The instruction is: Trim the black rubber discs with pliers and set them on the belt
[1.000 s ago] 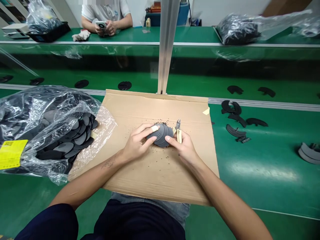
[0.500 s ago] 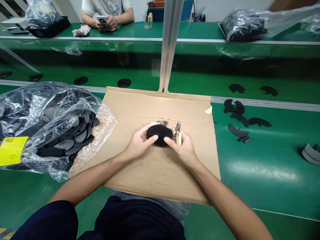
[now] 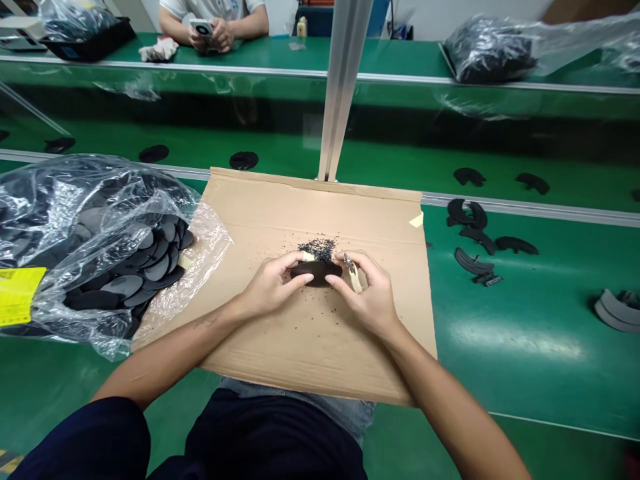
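Both hands grip a black oval disc [image 3: 317, 273], tilted so that it looks narrower, above a cardboard sheet [image 3: 280, 333]. My left hand [image 3: 273, 283] pinches its left end, thumb on the near side, with a pale wrap on one fingertip. My right hand [image 3: 370, 290] pinches the right end and also keeps a pair of cutting pliers [image 3: 354, 275] with pale yellow handles tucked in the palm. Just beyond the disc, small black scraps [image 3: 319, 248] lie scattered on the cardboard.
A clear plastic bag [image 3: 100, 193] spills black discs [image 3: 157, 267] on the left. Curved black pieces [image 3: 473, 261] lie on the green bench at right. A metal post [image 3: 340, 100] rises behind the cardboard. Across the bench, a person [image 3: 213, 30] holds a phone.
The disc has tipped from showing its broad face to a narrower, edge-on look. More black scraps are visible behind it. The pliers have turned a little in my right hand.
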`<state>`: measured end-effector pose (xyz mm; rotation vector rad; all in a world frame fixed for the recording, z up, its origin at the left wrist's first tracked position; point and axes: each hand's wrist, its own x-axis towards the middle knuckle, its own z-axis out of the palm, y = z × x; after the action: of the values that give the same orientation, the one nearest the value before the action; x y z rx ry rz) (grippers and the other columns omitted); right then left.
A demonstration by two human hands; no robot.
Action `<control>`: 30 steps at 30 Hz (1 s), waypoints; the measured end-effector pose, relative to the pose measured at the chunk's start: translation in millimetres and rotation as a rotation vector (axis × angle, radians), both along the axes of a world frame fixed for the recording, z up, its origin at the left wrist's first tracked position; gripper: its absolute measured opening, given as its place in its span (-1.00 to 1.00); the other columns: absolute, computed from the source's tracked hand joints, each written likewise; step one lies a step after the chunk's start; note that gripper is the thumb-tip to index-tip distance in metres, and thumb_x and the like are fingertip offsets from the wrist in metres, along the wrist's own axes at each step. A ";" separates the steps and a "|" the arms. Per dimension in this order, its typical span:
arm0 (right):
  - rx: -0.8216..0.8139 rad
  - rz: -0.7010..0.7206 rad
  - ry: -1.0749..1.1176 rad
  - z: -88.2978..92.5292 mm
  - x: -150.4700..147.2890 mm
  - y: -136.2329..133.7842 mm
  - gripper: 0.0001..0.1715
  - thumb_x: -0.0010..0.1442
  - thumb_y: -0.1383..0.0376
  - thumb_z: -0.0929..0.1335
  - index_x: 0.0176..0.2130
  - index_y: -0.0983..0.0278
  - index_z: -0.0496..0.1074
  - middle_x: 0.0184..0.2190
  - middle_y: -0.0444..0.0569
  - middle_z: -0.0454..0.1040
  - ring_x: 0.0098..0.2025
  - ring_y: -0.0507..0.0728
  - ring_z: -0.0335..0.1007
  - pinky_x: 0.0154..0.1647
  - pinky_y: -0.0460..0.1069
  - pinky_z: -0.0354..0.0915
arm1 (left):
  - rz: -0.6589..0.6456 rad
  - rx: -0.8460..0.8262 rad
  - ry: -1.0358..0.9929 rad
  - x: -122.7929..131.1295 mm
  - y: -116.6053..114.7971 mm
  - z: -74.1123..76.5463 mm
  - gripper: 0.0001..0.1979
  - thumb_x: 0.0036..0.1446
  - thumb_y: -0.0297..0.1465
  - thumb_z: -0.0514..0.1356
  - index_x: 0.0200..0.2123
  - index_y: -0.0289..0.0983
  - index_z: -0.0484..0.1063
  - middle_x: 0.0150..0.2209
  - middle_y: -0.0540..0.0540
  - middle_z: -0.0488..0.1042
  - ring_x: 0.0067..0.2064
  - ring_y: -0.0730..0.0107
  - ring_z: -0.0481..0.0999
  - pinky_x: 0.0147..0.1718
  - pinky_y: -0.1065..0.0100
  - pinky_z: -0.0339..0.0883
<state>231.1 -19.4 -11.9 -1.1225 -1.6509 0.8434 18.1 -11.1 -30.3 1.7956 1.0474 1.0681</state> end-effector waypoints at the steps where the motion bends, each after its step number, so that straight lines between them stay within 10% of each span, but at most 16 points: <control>1: 0.070 0.020 -0.053 0.5 1.8 0.4 -0.62 0.23 0.01 0.48 -0.07 0.17 0.50 -0.13 0.05 0.58 -0.09 0.24 0.50 -0.01 0.14 0.41 | -0.012 0.067 0.074 -1.6 -1.5 0.1 -0.76 0.30 -0.31 0.28 -0.02 -0.28 0.53 -0.15 -0.15 0.65 -0.17 0.28 0.64 -0.17 0.34 0.52; 8: 0.310 0.203 -0.305 1.0 4.6 1.2 -0.86 0.38 0.31 0.31 -0.18 0.19 0.49 -0.29 0.02 0.59 -0.26 0.17 0.45 -0.18 0.09 0.36 | -0.083 0.464 0.222 -2.4 -5.2 -3.0 -0.67 0.32 -0.50 0.20 0.13 -0.23 0.46 -0.10 -0.13 0.66 -0.14 0.33 0.66 -0.13 0.31 0.56; 30: 0.316 0.209 -0.115 -0.2 -2.2 -3.6 -0.87 0.32 0.39 0.36 -0.18 0.16 0.47 -0.29 -0.01 0.59 -0.29 0.14 0.50 -0.23 0.06 0.41 | -0.043 0.464 -0.030 -0.7 -5.2 10.9 -0.81 0.26 -0.41 0.34 -0.05 -0.25 0.60 -0.22 -0.15 0.66 -0.21 0.35 0.64 -0.21 0.32 0.52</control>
<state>228.9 -23.1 -12.1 -0.8013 -1.9435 0.6267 17.5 -16.3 -19.5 2.1425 0.7789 1.3901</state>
